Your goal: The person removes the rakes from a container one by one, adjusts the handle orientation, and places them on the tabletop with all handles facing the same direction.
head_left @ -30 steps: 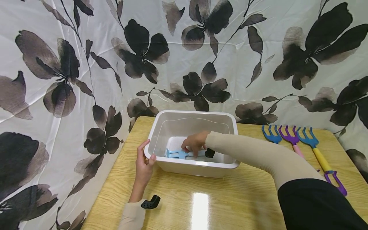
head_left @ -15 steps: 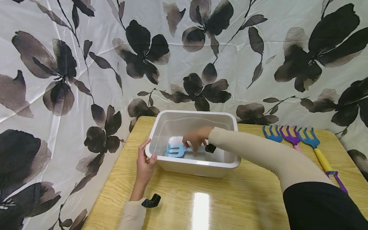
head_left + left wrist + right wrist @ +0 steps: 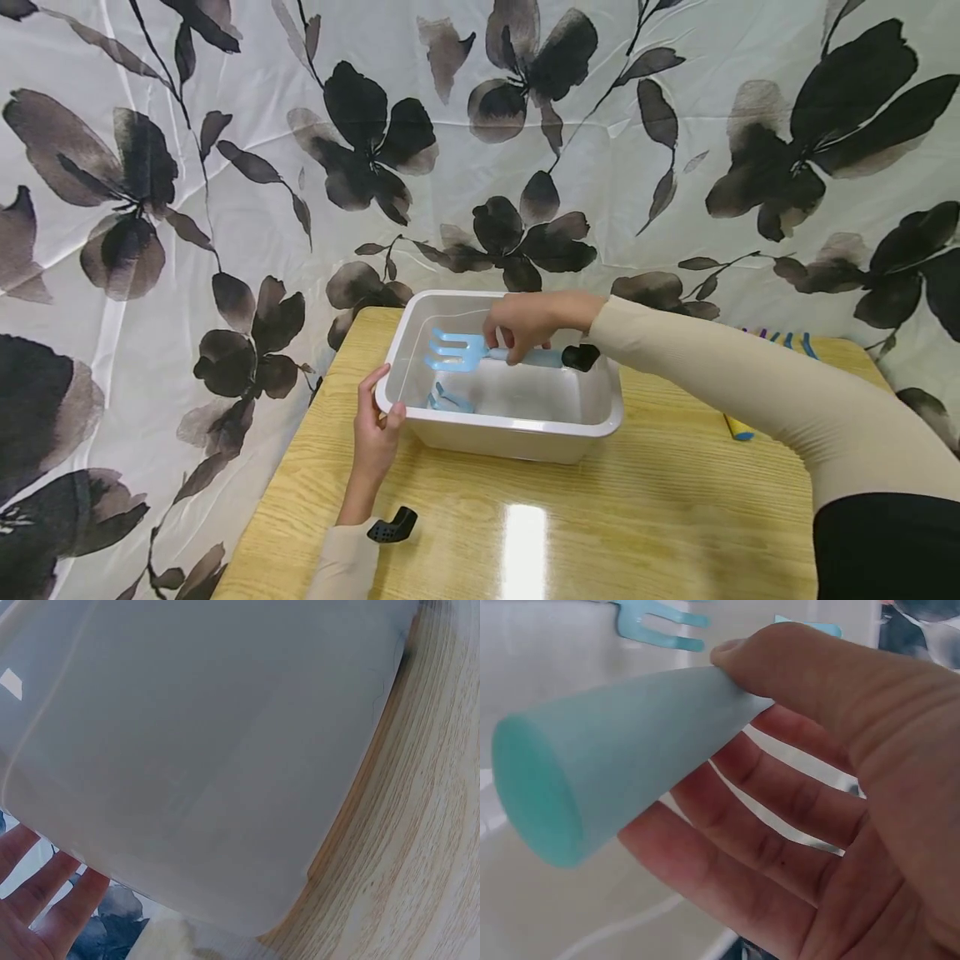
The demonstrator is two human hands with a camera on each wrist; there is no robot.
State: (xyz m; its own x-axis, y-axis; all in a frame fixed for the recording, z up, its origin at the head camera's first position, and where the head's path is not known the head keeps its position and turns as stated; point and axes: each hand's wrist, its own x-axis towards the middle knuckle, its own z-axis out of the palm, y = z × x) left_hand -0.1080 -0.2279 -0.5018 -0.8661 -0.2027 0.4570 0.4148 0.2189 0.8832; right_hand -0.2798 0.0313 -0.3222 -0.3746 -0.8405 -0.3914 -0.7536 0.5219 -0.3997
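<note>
A white plastic tub (image 3: 495,425) stands on the wooden table. My left hand (image 3: 375,437) grips its left end, thumb at the rim and fingers along the outside; the left wrist view shows those fingers (image 3: 71,900) against the outer wall. In my right hand (image 3: 525,321) is a light blue hand rake (image 3: 459,353), pinched by its handle between thumb and fingers, tines pointing left, over the tub's inside. The right wrist view shows the pale tapered handle (image 3: 630,742) close up. A second light blue hand rake (image 3: 452,402) lies on the tub floor, partly hidden by the front wall.
Past my right sleeve (image 3: 697,358), several blue and purple rake tines (image 3: 787,340) show at the table's back right. A yellow handle end (image 3: 741,429) pokes out below the sleeve. Floral cloth (image 3: 637,167) hangs behind the table (image 3: 637,517).
My right hand has lifted one light blue hand rake up from the tub floor, revealing the other below. The right sleeve now covers most of the rakes at right. My left hand stays put.
</note>
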